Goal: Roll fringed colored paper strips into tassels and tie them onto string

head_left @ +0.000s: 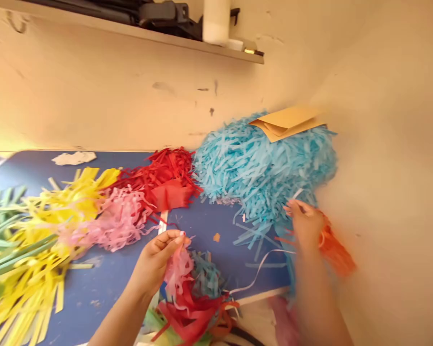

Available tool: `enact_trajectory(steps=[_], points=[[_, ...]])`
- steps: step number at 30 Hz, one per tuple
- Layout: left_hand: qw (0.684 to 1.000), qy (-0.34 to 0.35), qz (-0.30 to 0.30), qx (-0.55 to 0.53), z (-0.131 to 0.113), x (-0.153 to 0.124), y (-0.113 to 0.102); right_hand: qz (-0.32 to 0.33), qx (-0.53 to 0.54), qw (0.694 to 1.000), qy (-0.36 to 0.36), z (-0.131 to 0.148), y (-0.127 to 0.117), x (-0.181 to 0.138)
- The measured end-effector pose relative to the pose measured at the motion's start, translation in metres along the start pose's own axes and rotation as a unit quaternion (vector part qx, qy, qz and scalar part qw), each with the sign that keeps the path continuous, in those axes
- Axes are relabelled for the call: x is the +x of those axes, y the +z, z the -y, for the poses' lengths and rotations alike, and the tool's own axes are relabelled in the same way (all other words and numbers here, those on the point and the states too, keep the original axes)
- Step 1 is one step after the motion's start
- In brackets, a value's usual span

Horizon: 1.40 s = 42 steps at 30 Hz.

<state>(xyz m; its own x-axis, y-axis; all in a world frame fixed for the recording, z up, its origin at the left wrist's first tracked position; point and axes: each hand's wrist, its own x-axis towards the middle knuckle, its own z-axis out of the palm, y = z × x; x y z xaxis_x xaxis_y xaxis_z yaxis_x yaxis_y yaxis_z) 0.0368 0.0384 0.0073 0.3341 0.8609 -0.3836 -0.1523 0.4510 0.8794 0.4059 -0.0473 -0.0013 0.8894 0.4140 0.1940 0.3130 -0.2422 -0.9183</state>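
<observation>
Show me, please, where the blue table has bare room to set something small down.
One bare patch of blue tabletop lies between the yellow paper strips and the left forearm. Another, beyond the left hand, lies between the red shreds and light-blue shredded paper, around a small orange scrap. The left end is crowded with green paper strips.

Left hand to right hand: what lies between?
Head view: between left hand and right hand lie an orange scrap on blue tabletop, then light-blue shredded paper.
</observation>
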Motion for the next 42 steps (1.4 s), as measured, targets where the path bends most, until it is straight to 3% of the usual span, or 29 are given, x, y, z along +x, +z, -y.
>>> enact_trajectory(steps=[4, 6, 7, 8, 9, 10, 12, 13, 24, 36, 42], points=[[0.999, -0.021, -0.004, -0.048, 0.003, -0.003, 0.003, -0.073, 0.032, 0.997, -0.001, 0.007, 0.001, -0.017], [0.998, -0.025, 0.001, -0.051, 0.006, -0.003, 0.005, -0.06, 0.022, 0.998, -0.004, 0.023, 0.004, -0.047], [0.998, -0.026, 0.005, -0.053, 0.007, -0.002, 0.007, -0.023, 0.007, 1.0, -0.012, 0.033, 0.008, -0.066], [0.998, -0.027, 0.009, -0.055, 0.008, -0.002, 0.008, 0.06, -0.001, 0.998, -0.029, 0.043, 0.013, -0.088], [0.998, -0.028, 0.015, -0.058, 0.009, -0.002, 0.011, 0.177, 0.004, 0.983, -0.052, 0.053, 0.019, -0.109], [0.998, -0.029, 0.021, -0.061, 0.009, -0.002, 0.013, 0.253, 0.022, 0.964, -0.079, 0.063, 0.025, -0.128], [0.997, -0.032, 0.031, -0.063, 0.008, -0.004, 0.016, 0.339, 0.058, 0.932, -0.114, 0.077, 0.039, -0.157], [0.997, -0.035, 0.034, -0.062, 0.007, -0.005, 0.017, 0.351, 0.071, 0.925, -0.129, 0.081, 0.045, -0.165], [0.996, -0.024, 0.042, -0.075, 0.007, -0.012, 0.013, 0.319, 0.042, 0.931, -0.173, 0.089, 0.064, -0.18], [0.997, 0.053, 0.039, 0.038, 0.008, -0.011, 0.014, 0.368, 0.054, 0.911, -0.177, 0.086, 0.058, -0.179], [0.995, 0.051, 0.045, 0.072, 0.01, -0.011, 0.015, 0.37, 0.054, 0.908, -0.188, 0.081, 0.056, -0.177]])
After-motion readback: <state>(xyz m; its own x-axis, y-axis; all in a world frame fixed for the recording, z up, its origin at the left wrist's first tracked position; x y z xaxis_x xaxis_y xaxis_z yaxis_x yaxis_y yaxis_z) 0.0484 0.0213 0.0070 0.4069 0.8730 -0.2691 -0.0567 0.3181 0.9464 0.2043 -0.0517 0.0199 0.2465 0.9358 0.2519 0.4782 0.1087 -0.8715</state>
